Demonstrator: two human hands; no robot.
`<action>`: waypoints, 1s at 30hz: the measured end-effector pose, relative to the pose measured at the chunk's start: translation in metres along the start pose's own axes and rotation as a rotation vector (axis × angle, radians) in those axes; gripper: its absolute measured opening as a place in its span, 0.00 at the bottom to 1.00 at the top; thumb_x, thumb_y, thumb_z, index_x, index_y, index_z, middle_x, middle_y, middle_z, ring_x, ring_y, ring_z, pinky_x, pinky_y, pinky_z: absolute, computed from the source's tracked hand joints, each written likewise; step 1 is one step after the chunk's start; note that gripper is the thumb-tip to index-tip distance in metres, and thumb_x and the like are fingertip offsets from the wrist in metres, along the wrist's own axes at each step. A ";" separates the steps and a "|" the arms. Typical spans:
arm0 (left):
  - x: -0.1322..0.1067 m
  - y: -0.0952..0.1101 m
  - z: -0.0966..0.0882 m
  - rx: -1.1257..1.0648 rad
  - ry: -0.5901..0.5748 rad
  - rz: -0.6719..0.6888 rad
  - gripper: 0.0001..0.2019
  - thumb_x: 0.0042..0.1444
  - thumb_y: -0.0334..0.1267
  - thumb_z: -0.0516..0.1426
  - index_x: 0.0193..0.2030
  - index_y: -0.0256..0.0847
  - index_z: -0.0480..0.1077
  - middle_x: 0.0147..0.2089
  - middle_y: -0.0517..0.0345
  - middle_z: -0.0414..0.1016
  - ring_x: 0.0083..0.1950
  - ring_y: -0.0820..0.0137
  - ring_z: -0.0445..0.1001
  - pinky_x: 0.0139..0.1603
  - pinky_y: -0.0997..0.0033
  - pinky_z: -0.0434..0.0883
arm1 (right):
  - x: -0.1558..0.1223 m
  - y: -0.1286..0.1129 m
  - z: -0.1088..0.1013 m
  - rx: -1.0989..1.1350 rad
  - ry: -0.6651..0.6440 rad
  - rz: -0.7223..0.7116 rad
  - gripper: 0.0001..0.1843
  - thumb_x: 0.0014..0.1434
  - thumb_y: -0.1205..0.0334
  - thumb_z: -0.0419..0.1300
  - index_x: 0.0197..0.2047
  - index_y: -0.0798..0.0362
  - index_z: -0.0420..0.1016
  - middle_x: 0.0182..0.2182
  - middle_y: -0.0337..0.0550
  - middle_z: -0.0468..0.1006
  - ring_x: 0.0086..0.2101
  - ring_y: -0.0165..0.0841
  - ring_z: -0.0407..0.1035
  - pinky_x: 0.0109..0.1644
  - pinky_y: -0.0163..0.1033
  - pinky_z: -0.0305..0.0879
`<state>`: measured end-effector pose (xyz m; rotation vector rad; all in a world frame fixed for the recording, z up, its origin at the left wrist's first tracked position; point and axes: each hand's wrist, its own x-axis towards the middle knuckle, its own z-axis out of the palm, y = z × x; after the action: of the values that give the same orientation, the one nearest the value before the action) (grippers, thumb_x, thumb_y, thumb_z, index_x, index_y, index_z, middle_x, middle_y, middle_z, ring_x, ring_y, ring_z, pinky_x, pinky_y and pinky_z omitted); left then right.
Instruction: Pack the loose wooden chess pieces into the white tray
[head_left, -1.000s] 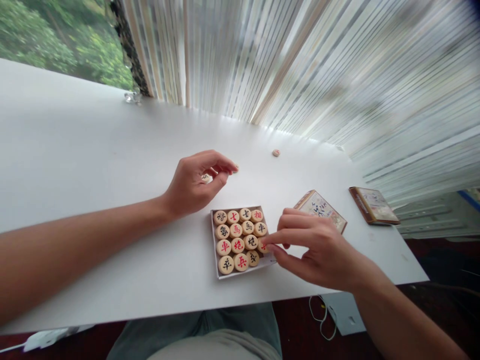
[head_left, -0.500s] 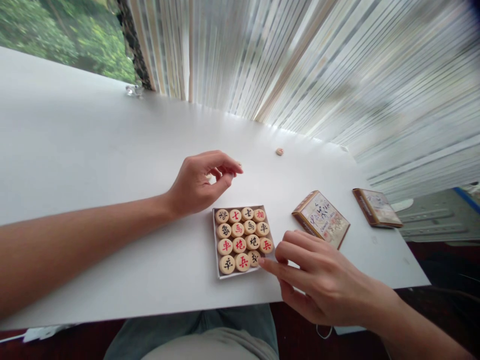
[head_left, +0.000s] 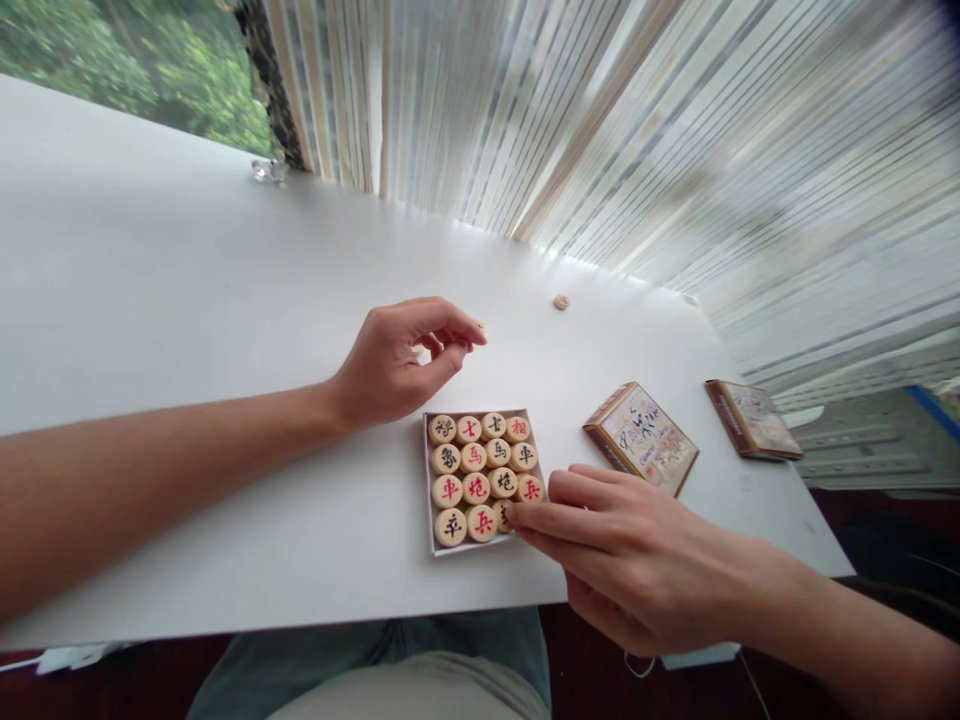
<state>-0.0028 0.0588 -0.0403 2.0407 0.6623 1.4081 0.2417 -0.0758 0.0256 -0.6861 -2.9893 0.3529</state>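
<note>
A shallow open white box [head_left: 433,520] holds rows of round wooden Chinese chess pieces [head_left: 482,522] with red and black characters. My right hand [head_left: 622,550] is at its near right corner, fingers drawn together. Its fingertips touch a black-marked piece [head_left: 502,516] in the bottom row and partly cover it; the corner itself is hidden under them. Beyond the box, my left hand [head_left: 409,355] rests on the table, thumb and forefinger curled nearly together. A pale bit shows at its fingertips and another through the gap; I cannot make out what it holds.
One loose chess piece [head_left: 561,302] lies farther back on the white table [head_left: 187,300]. Two printed cardboard boxes [head_left: 643,437] lie to the right, the second box [head_left: 754,420] near the right edge. A small clear object [head_left: 268,171] sits by the curtain [head_left: 450,110].
My right hand has shifted slightly left, its fingers closer together and covering more of the black-marked piece. My left hand stays in place. The view has tilted a little.
</note>
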 end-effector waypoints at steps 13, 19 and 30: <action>0.000 0.001 0.000 0.000 -0.016 -0.005 0.10 0.58 0.25 0.59 0.41 0.38 0.81 0.38 0.55 0.84 0.36 0.71 0.80 0.37 0.70 0.77 | 0.007 0.005 -0.008 -0.056 -0.132 -0.059 0.09 0.61 0.73 0.59 0.39 0.56 0.80 0.47 0.53 0.83 0.35 0.39 0.65 0.37 0.47 0.66; 0.000 0.000 0.000 -0.013 -0.015 -0.012 0.10 0.58 0.26 0.60 0.40 0.41 0.81 0.38 0.54 0.84 0.35 0.68 0.81 0.36 0.67 0.78 | 0.011 0.008 -0.010 -0.040 -0.159 -0.071 0.10 0.62 0.73 0.58 0.39 0.56 0.81 0.49 0.52 0.83 0.35 0.39 0.66 0.39 0.48 0.67; 0.000 0.000 0.000 -0.012 -0.021 -0.013 0.10 0.58 0.26 0.60 0.40 0.43 0.81 0.38 0.55 0.84 0.36 0.68 0.81 0.36 0.67 0.78 | 0.014 0.006 -0.010 0.033 -0.147 -0.011 0.19 0.62 0.74 0.57 0.54 0.63 0.81 0.42 0.48 0.81 0.37 0.40 0.69 0.40 0.47 0.69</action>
<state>-0.0029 0.0583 -0.0402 2.0358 0.6553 1.3780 0.2325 -0.0623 0.0336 -0.6683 -3.1154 0.4709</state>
